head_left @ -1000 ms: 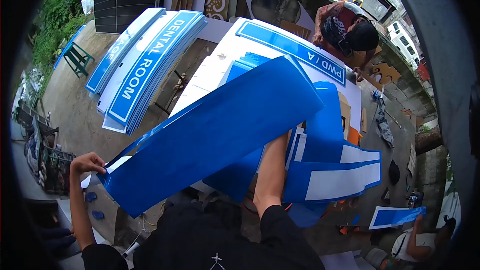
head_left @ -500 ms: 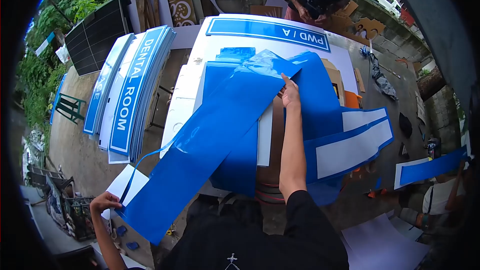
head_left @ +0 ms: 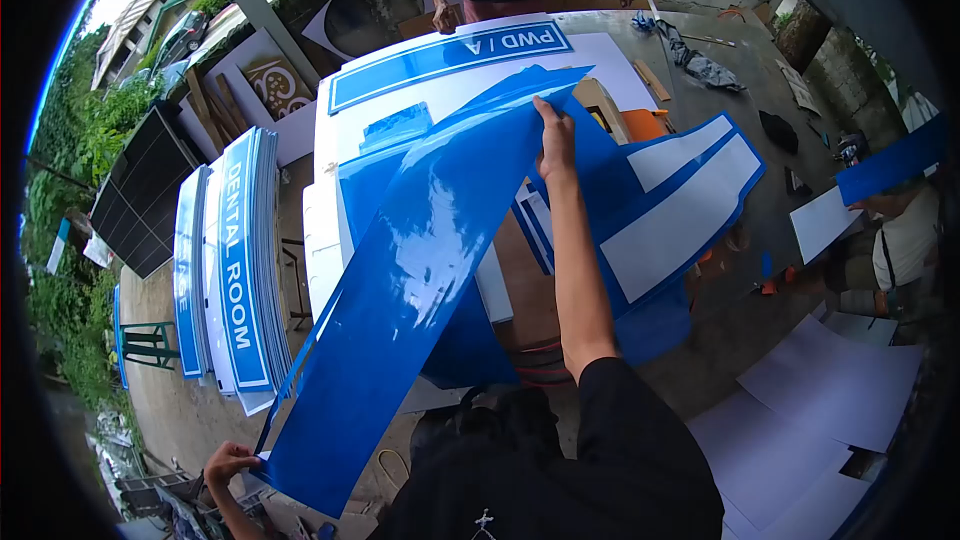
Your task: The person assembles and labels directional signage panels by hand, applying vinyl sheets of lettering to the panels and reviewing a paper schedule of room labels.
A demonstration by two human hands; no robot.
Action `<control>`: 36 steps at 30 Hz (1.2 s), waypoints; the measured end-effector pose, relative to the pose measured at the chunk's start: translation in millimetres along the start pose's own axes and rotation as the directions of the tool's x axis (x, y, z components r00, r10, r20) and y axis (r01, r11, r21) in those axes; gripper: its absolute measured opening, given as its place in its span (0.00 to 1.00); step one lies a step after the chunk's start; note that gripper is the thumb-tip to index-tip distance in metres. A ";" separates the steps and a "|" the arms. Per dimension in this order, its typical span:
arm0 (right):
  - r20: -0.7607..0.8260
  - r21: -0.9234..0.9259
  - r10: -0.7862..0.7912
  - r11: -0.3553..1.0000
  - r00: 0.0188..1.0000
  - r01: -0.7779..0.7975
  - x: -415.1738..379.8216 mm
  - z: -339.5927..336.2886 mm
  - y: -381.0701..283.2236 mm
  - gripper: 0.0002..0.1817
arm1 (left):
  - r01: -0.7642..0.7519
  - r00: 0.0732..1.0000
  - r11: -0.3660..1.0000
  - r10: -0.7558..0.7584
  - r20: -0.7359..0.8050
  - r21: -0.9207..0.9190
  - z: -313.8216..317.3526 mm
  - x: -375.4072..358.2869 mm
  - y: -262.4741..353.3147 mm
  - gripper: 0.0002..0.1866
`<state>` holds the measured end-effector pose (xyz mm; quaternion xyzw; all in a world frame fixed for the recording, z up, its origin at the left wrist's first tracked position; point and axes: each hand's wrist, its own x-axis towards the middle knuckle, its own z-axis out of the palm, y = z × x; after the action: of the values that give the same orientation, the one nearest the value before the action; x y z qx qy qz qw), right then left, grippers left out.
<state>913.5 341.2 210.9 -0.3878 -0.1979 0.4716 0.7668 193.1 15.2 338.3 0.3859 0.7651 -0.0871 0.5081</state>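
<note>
Now my left hand point(head_left: 232, 463) and right hand point(head_left: 556, 136) each grip an end of the blue vinyl sheet point(head_left: 410, 270). It hangs lifted between them, not yet laid on the white board point(head_left: 345, 155) beneath.

The right hand point(head_left: 556, 135) has apparently lifted the blue sheet point(head_left: 400, 280) higher, stretching it straighter.

Sign stack point(head_left: 240, 260) left of table point(head_left: 330, 190); vinyl sheet point(head_left: 400, 280) above table

- Left hand point(head_left: 232, 462): low at the near left, arm bent, fingers curled shut in a pinch grip.
- Right hand point(head_left: 556, 132): arm fully extended forward and up, black sleeve at the upper arm, forearm bare, fingers closed in a grip at the far end.
</note>
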 end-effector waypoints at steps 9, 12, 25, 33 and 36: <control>-0.344 -0.116 -0.309 0.951 0.887 0.286 -83.1 -156.1 -159.1 0.25 | -0.147 0.976 0.848 0.208 -0.065 0.509 -86.9 27.6 192.8 0.15; -0.434 -0.069 -0.280 0.958 0.856 0.279 -119.0 -241.6 -170.8 0.24 | -0.252 0.946 0.637 0.319 0.048 0.729 -87.9 43.3 302.4 0.15; -0.532 0.364 0.063 0.918 0.845 0.160 -156.6 -461.3 -84.8 0.17 | -0.321 0.746 0.284 0.663 0.056 0.903 -4.8 218.9 581.8 0.15; -0.665 0.205 0.080 0.976 0.743 0.079 -138.4 -446.5 -66.8 0.22 | -0.261 0.638 0.414 0.752 -0.165 0.872 -34.0 225.4 555.7 0.10; -0.740 0.067 -0.020 0.992 0.672 0.103 -146.2 -440.3 -69.0 0.23 | -0.234 0.579 0.466 0.772 -0.263 0.853 -38.3 198.9 521.7 0.05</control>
<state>1177.9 15.8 0.6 -0.4980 0.1400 0.2586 0.8158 483.1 493.5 323.2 0.7838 0.6141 -0.0908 0.0191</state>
